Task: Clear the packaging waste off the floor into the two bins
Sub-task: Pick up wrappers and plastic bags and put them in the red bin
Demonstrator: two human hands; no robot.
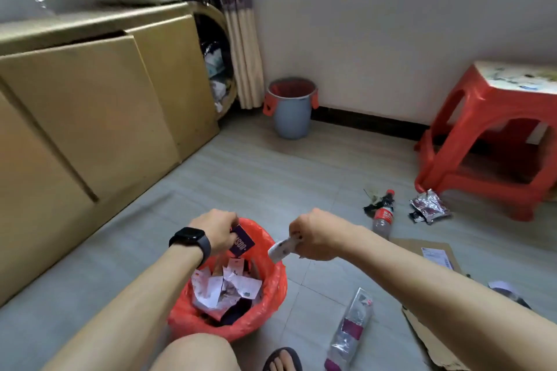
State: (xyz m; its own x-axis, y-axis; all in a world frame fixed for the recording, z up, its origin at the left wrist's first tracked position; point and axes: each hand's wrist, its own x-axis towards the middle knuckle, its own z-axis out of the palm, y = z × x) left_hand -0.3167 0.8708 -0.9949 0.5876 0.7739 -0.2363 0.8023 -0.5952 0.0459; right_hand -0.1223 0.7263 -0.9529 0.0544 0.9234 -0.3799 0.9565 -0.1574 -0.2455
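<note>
A bin lined with a red bag (pixel 271 289) stands right in front of me, holding torn paper scraps. My left hand (pixel 215 230) pinches a dark purple card (pixel 242 241) over its far rim. My right hand (pixel 312 235) grips a white piece of packaging (pixel 280 247) just above the bin's right rim. A second grey bin with a red liner (pixel 291 107) stands by the far wall. On the floor lie a plastic bottle (pixel 383 215), a silver foil wrapper (pixel 429 206), a clear plastic wrapper (pixel 351 328) and flattened cardboard (pixel 428 337).
A red plastic stool (pixel 482 141) stands at the right by the wall. A tan cabinet (pixel 99 117) runs along the left. My knee and a sandalled foot (pixel 283 360) are at the bottom edge, close to the near bin.
</note>
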